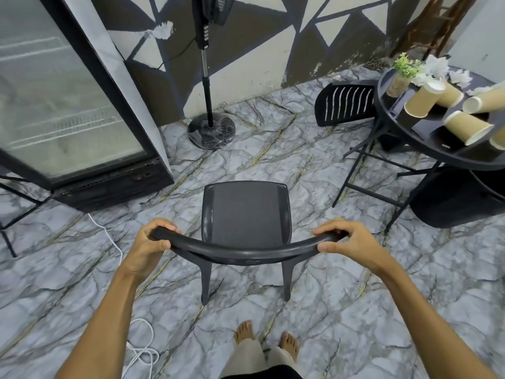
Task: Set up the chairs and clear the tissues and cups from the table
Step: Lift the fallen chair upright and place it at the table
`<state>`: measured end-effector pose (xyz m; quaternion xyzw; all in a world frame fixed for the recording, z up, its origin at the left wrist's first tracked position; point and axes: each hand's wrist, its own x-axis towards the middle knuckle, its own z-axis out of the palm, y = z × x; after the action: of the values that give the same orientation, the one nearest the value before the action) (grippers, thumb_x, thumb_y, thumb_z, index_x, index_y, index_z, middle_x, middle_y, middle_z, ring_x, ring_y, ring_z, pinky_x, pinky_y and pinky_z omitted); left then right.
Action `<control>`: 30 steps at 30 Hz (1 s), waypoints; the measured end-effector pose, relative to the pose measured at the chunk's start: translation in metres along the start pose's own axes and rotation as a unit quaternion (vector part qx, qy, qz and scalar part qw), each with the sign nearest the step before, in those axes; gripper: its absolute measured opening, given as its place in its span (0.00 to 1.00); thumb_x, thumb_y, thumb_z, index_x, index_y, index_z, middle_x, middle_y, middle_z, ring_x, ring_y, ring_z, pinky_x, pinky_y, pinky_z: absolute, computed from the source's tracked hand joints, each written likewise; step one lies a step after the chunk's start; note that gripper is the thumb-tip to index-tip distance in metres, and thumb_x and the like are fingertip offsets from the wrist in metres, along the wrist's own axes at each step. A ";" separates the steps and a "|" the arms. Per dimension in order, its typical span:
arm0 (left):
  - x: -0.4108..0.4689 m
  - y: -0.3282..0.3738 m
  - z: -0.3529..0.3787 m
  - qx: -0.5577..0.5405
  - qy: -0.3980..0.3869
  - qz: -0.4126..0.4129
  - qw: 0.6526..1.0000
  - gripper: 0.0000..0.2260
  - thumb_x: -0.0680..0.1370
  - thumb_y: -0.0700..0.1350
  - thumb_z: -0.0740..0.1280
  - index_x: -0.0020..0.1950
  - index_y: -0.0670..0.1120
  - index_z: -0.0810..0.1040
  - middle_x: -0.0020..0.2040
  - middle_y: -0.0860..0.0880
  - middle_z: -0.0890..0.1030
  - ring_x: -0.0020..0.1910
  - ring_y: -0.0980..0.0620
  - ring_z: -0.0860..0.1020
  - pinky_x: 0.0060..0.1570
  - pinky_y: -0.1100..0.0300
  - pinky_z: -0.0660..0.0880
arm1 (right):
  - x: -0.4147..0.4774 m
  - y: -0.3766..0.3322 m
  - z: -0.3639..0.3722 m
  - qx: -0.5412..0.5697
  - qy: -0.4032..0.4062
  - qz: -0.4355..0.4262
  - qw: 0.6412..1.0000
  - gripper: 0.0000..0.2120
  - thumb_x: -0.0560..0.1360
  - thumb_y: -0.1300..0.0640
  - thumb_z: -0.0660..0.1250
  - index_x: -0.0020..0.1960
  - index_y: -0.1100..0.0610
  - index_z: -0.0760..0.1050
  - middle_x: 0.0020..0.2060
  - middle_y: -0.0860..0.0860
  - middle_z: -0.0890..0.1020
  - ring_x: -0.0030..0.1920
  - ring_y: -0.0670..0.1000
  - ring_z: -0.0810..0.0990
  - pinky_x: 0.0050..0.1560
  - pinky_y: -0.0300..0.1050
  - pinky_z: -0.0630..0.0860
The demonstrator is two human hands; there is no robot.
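Note:
A black plastic chair [246, 214] stands upright on the marble floor in front of me. My left hand [150, 242] grips the left end of its curved backrest, and my right hand [347, 239] grips the right end. At the right stands a round black table [410, 138] with several tan paper cups [464, 127] lying tipped on it and crumpled white tissues [437, 67] near its far side. A second black chair [344, 103] lies tipped on the floor against the table's left side.
A glass-door fridge [68, 105] fills the left. A pedestal fan [210, 129] stands by the painted wall. A white cable [136, 346] trails on the floor near my bare feet. A small potted plant [401, 75] sits on the table, and a black bin [459, 198] stands under it.

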<state>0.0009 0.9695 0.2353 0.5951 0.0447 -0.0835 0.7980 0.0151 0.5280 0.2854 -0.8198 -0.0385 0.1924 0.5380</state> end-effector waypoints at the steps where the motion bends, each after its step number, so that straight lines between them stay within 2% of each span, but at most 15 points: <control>1: 0.000 -0.001 -0.002 -0.005 0.005 -0.001 1.000 0.24 0.50 0.55 0.85 0.39 0.47 0.83 0.38 0.47 0.82 0.39 0.52 0.80 0.40 0.63 0.77 | 0.005 0.001 0.000 0.009 0.001 0.005 1.000 0.25 0.55 0.35 0.78 0.47 0.48 0.85 0.51 0.43 0.84 0.54 0.42 0.81 0.55 0.39 0.76; 5: 0.008 -0.001 -0.007 -0.011 0.006 0.004 1.000 0.24 0.51 0.54 0.85 0.39 0.46 0.82 0.38 0.47 0.82 0.40 0.52 0.80 0.40 0.63 0.77 | 0.015 0.009 0.005 0.090 0.010 0.019 0.996 0.23 0.56 0.46 0.79 0.49 0.54 0.84 0.58 0.44 0.83 0.61 0.41 0.79 0.59 0.45 0.76; 9: 0.019 0.000 -0.015 -0.019 0.010 0.007 1.000 0.23 0.50 0.55 0.85 0.38 0.48 0.83 0.38 0.48 0.82 0.41 0.52 0.80 0.42 0.63 0.77 | 0.018 0.024 0.013 0.160 0.042 0.015 0.986 0.30 0.53 0.45 0.82 0.51 0.58 0.82 0.59 0.50 0.83 0.62 0.47 0.79 0.57 0.48 0.78; 12: 0.025 0.000 -0.023 -0.026 0.008 0.007 1.000 0.23 0.51 0.56 0.85 0.39 0.49 0.82 0.39 0.49 0.82 0.41 0.52 0.80 0.44 0.62 0.76 | 0.021 0.031 0.028 0.212 0.076 0.009 0.974 0.29 0.51 0.48 0.83 0.48 0.60 0.80 0.51 0.53 0.85 0.56 0.49 0.83 0.52 0.44 0.81; 14: 0.029 0.002 -0.027 -0.025 0.006 0.008 1.000 0.22 0.52 0.56 0.84 0.39 0.49 0.82 0.39 0.49 0.82 0.42 0.52 0.79 0.44 0.62 0.76 | 0.027 0.027 0.037 0.242 0.101 0.009 0.965 0.24 0.52 0.55 0.81 0.44 0.62 0.78 0.42 0.52 0.84 0.43 0.48 0.83 0.42 0.40 0.79; 16: 0.033 0.005 -0.030 -0.025 0.009 0.009 1.000 0.22 0.52 0.56 0.84 0.39 0.49 0.82 0.39 0.49 0.82 0.42 0.52 0.79 0.44 0.62 0.75 | 0.034 0.021 0.043 0.270 0.116 -0.001 0.956 0.19 0.54 0.60 0.79 0.42 0.62 0.77 0.36 0.50 0.82 0.36 0.47 0.80 0.36 0.38 0.77; 18: 0.038 0.009 -0.029 -0.030 0.010 0.009 0.999 0.22 0.52 0.55 0.84 0.39 0.49 0.82 0.39 0.49 0.82 0.42 0.52 0.79 0.44 0.63 0.75 | 0.041 0.016 0.043 0.290 0.130 -0.018 0.948 0.17 0.55 0.61 0.78 0.41 0.60 0.77 0.34 0.50 0.82 0.35 0.47 0.80 0.36 0.38 0.77; 21: 0.048 0.018 -0.026 -0.025 -0.005 0.017 1.000 0.21 0.54 0.55 0.84 0.39 0.48 0.82 0.39 0.49 0.82 0.41 0.52 0.80 0.42 0.64 0.76 | 0.049 0.010 0.039 0.309 0.146 -0.050 0.938 0.14 0.55 0.60 0.78 0.38 0.55 0.79 0.34 0.50 0.81 0.35 0.47 0.79 0.37 0.37 0.77; 24: 0.060 0.026 -0.023 -0.025 -0.009 0.012 1.000 0.23 0.54 0.54 0.85 0.41 0.46 0.80 0.40 0.46 0.81 0.41 0.50 0.80 0.43 0.62 0.77 | 0.052 0.006 0.033 0.318 0.158 -0.078 0.931 0.12 0.59 0.67 0.74 0.38 0.52 0.80 0.36 0.49 0.82 0.37 0.47 0.80 0.40 0.37 0.77; 30: 0.079 0.031 0.004 -0.016 -0.048 0.008 0.999 0.26 0.57 0.51 0.84 0.45 0.42 0.77 0.41 0.45 0.80 0.40 0.50 0.80 0.43 0.62 0.77 | 0.027 0.010 0.016 0.326 0.210 -0.091 0.917 0.13 0.60 0.68 0.72 0.37 0.52 0.80 0.39 0.51 0.80 0.40 0.48 0.79 0.42 0.38 0.77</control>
<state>0.0846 0.9677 0.2519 0.5776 0.0024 -0.1050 0.8095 0.0330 0.5452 0.2631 -0.6136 0.0661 -0.0324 0.7862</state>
